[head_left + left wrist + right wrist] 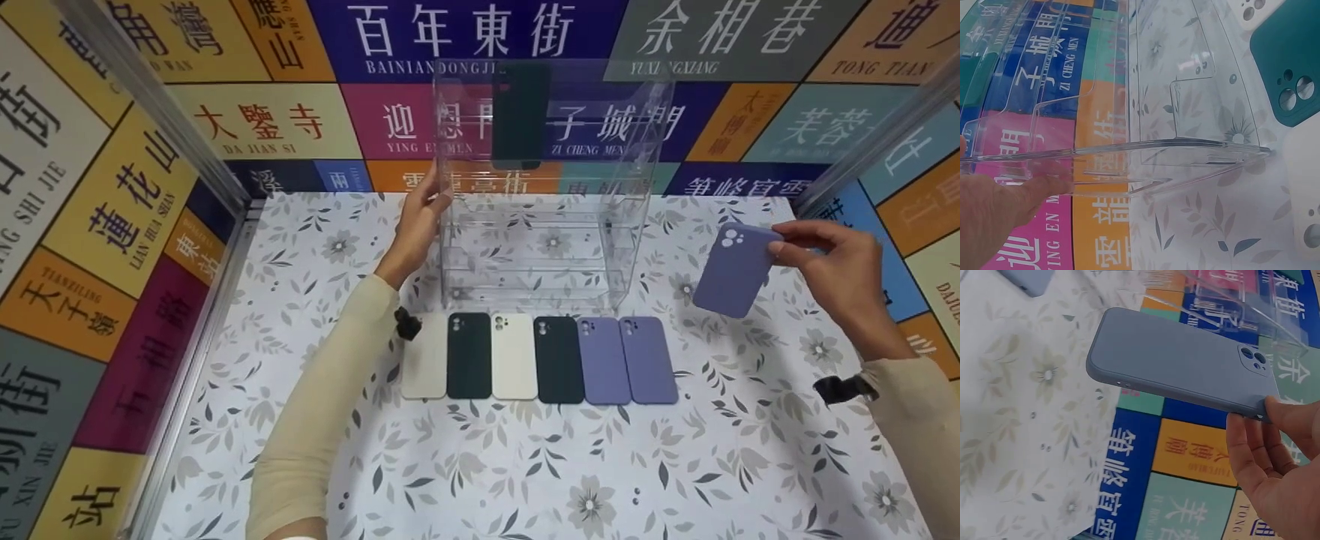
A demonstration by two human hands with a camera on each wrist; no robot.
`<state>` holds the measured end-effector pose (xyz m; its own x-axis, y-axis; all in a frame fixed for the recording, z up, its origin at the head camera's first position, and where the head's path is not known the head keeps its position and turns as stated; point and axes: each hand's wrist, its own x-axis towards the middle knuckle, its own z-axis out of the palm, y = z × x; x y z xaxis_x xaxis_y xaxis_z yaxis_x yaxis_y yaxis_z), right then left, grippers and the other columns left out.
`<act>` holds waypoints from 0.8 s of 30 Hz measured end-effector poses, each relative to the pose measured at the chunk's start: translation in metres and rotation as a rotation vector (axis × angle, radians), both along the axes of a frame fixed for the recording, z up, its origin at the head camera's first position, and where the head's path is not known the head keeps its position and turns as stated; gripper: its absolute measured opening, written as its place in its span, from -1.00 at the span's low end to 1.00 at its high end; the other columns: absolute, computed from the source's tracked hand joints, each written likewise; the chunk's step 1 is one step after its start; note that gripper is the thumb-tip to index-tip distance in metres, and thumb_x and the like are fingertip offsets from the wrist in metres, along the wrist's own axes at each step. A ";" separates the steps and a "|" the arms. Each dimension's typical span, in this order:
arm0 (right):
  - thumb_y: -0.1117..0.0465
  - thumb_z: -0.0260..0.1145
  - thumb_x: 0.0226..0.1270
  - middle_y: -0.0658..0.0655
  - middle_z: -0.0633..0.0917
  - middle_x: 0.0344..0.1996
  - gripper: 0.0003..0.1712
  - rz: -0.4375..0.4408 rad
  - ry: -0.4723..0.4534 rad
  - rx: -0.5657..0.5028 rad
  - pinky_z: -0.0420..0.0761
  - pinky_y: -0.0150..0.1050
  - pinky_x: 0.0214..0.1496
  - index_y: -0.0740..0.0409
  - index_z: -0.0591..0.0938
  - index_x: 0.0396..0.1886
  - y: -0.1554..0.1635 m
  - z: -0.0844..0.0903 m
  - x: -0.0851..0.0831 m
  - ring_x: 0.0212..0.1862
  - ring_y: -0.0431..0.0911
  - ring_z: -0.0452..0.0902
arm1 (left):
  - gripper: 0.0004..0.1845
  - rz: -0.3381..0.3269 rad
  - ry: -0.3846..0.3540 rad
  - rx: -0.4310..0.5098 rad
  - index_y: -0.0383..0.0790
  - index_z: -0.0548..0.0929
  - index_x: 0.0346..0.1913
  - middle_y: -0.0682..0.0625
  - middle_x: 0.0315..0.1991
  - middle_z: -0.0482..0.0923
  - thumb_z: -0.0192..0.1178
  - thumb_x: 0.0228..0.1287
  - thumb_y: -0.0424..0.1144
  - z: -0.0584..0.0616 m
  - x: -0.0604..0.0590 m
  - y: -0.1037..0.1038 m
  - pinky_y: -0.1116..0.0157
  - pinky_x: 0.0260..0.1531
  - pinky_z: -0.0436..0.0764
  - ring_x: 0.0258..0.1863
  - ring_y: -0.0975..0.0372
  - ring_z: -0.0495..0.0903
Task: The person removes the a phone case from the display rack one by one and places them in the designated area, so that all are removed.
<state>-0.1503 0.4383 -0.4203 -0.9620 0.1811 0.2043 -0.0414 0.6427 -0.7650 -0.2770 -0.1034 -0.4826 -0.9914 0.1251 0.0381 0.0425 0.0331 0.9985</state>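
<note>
Between my right thumb and fingers, the right hand pinches a lavender phone case by its camera end, held right of the rack. In the right wrist view the same phone case stretches away from the fingertips, cutouts near the thumb. My left hand grips the left side panel of a clear plastic display rack, one finger along the panel in the left wrist view. A dark green phone case sits in the rack's top tier.
In front of the rack lies a row of phone cases: cream, dark green, cream, dark green, and two lavender ones at the right. A floral cloth covers the table; printed panels rise behind and beside it.
</note>
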 end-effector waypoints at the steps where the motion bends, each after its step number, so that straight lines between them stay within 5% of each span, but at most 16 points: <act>1: 0.27 0.51 0.53 -0.34 0.76 -0.25 -0.64 0.001 -0.019 0.006 0.60 -0.60 -0.18 0.35 0.79 0.21 0.002 -0.003 0.002 -0.16 -0.38 0.68 | -0.28 0.002 0.000 0.003 0.19 0.10 0.81 -0.12 0.58 0.41 0.05 0.76 -0.17 0.000 0.000 0.000 -0.07 0.49 0.47 0.55 -0.01 0.45; 15: 0.36 0.49 0.51 -0.37 0.75 -0.31 -0.66 0.090 -0.133 0.057 0.65 -0.57 -0.25 0.47 0.77 0.18 0.019 -0.049 0.014 -0.30 -0.48 0.71 | -0.29 0.012 0.007 0.003 0.13 0.10 0.81 -0.18 0.58 0.41 0.04 0.76 -0.19 0.000 0.001 0.001 -0.15 0.48 0.48 0.55 -0.09 0.45; 24: 0.41 0.44 0.55 0.25 0.85 -0.18 -0.72 0.153 -0.201 0.062 0.73 -0.47 -0.26 0.47 0.77 0.15 0.018 -0.073 0.017 -0.32 -0.38 0.76 | -0.29 0.014 -0.020 0.022 0.13 0.12 0.81 -0.16 0.55 0.43 0.05 0.76 -0.19 0.001 0.002 0.002 -0.09 0.37 0.55 0.49 0.04 0.50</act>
<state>-0.1332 0.4558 -0.4929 -0.9997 0.0230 0.0124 0.0067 0.6869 -0.7267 -0.2747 -0.1018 -0.4813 -0.9937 0.1105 0.0210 0.0224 0.0114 0.9997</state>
